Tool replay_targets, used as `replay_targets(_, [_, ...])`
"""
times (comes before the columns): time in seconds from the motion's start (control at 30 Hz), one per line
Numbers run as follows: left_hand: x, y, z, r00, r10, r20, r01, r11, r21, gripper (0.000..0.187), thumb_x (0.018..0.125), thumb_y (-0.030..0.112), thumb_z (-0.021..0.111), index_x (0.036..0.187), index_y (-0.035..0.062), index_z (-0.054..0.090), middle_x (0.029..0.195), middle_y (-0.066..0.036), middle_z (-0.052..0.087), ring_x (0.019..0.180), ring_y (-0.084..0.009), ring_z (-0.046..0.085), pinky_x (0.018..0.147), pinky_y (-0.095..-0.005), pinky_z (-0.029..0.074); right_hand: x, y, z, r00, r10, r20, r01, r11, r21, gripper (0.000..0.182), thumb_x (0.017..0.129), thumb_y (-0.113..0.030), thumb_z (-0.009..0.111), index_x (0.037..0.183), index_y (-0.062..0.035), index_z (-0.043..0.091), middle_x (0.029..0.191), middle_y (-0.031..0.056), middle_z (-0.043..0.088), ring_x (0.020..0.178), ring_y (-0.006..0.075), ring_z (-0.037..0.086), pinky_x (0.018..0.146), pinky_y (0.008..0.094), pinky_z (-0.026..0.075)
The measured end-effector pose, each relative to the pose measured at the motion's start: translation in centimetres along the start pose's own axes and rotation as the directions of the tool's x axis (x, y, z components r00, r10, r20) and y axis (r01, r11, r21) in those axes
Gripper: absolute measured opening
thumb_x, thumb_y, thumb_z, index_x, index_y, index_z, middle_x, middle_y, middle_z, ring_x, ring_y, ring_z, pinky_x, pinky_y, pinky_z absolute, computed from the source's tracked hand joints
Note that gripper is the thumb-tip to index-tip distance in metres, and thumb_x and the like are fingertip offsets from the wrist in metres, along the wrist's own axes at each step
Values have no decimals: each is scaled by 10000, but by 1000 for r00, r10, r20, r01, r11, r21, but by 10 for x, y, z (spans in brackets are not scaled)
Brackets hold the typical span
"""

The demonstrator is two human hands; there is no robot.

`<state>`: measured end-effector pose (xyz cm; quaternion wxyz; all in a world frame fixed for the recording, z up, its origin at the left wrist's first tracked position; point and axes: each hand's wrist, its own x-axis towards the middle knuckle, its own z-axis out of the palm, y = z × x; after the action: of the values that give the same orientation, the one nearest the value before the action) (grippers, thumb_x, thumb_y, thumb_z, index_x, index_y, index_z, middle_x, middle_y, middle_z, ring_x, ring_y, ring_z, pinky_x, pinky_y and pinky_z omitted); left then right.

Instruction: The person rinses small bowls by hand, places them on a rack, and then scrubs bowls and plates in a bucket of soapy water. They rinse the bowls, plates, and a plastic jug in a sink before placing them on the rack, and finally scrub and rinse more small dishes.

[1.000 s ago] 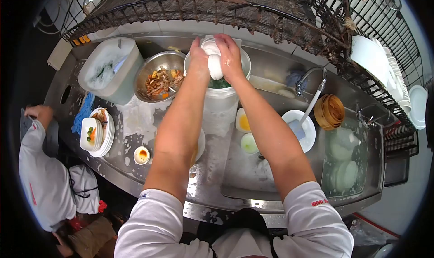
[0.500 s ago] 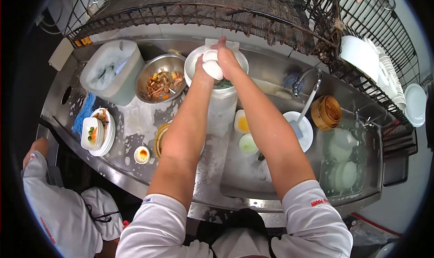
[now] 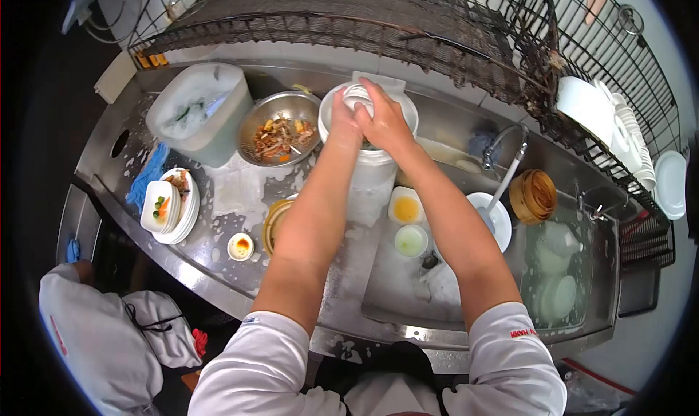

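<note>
Small white cups (image 3: 358, 94), apparently stacked, are gripped between my two hands above a white bucket (image 3: 412, 117). My left hand (image 3: 345, 119) is closed around their left side. On the other side, my right hand (image 3: 386, 123) wraps over them, its fingers partly covering them. Dark green matter shows inside the bucket below my wrists. Left of the bucket, a steel bowl (image 3: 251, 154) holds food scraps. Beyond it stands a translucent tub (image 3: 218, 135) of soapy water. A yellow-rimmed round dish (image 3: 274, 223) is partly hidden by my left forearm.
Stacked white plates (image 3: 191, 216) with scraps and a small sauce cup (image 3: 240, 247) sit on the left. The sink holds a cup of yellow liquid (image 3: 405, 209), a pale green cup (image 3: 411, 241) and a white bowl (image 3: 499, 223). A bamboo steamer (image 3: 533, 196) stands right. A co-worker (image 3: 102, 336) is at lower left.
The white cups, held apart with rounded bottoms showing, are now together with their rims up between my hands. The view has shifted slightly. The co-worker's arm at left has moved lower.
</note>
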<state>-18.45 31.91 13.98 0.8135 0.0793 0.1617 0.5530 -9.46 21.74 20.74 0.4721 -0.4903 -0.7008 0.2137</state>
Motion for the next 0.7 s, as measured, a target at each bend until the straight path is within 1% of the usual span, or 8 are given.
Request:
replay_targets(0.07, [-20, -5, 13, 999, 45, -29, -46, 999, -18, 493, 873, 493, 467, 1054, 58, 609, 1028, -121, 654, 961, -351, 611, 879, -484, 489, -1, 5, 10, 999, -40, 7, 40, 992, -116, 659, 833, -288, 671, 1400, -74, 411, 1438, 325, 319, 1358, 475, 282, 1094, 463, 316])
replay_targets(0.13, [-39, 2, 17, 986, -136, 101, 138, 990, -16, 523, 869, 524, 460, 1110, 78, 589, 1058, -137, 635, 988, -353, 598, 902, -484, 478, -6, 3, 7, 995, -79, 62, 90, 973, -214, 718, 806, -279, 700, 1419, -79, 383, 1477, 323, 237, 1365, 467, 278, 1096, 454, 318])
replay_targets(0.2, [-55, 7, 23, 921, -317, 227, 324, 946, 9, 559, 865, 555, 454, 1166, 99, 570, 1088, -154, 617, 1015, -355, 586, 925, -484, 468, -14, -7, 1, 979, -112, 173, 156, 950, -270, 798, 770, -267, 736, 1445, -98, 345, 1513, 318, 145, 1376, 456, 268, 1100, 446, 318])
replay_targets(0.3, [-68, 12, 40, 963, -266, 31, 266, 964, -1, 585, 844, 578, 473, 1168, 100, 567, 1095, -148, 617, 1010, -354, 590, 930, -491, 465, -10, -9, -25, 895, -191, 404, 284, 941, -185, 914, 719, -239, 775, 1480, -139, 279, 1533, 309, 39, 1396, 440, 238, 1112, 440, 304])
replay_targets(0.4, [-50, 10, 31, 991, -136, 2, 136, 991, 8, 525, 870, 510, 484, 1162, 83, 574, 1094, -150, 623, 1008, -352, 593, 935, -504, 461, -13, -11, -36, 848, -123, 515, 280, 929, -240, 899, 709, -162, 756, 1478, -163, 290, 1530, 318, 35, 1400, 454, 212, 1116, 426, 302])
replay_targets(0.5, [-54, 7, 39, 988, -144, -64, 139, 987, -81, 458, 883, 446, 499, 1135, 73, 586, 1082, -150, 630, 1020, -347, 588, 959, -505, 447, -20, -12, -38, 889, -213, 405, 326, 916, -235, 812, 723, -24, 679, 1452, -160, 348, 1521, 297, 148, 1362, 442, 304, 1097, 410, 345])
replay_targets(0.6, [-53, 2, 44, 991, -100, -83, 87, 984, -157, 406, 878, 395, 526, 1110, 69, 597, 1077, -143, 635, 1047, -340, 580, 986, -506, 428, -17, 1, -31, 964, -206, 170, 241, 945, -223, 760, 736, 82, 588, 1429, -156, 386, 1476, 253, 312, 1305, 410, 403, 1060, 407, 395])
replay_targets(0.7, [-52, 2, 42, 990, -103, -94, 89, 986, -142, 341, 860, 338, 563, 1074, 78, 616, 1073, -111, 648, 1070, -309, 583, 990, -489, 426, -15, -3, -31, 930, -349, 112, 367, 893, -263, 657, 801, 70, 550, 1402, -162, 420, 1387, 239, 440, 1230, 394, 489, 994, 411, 462])
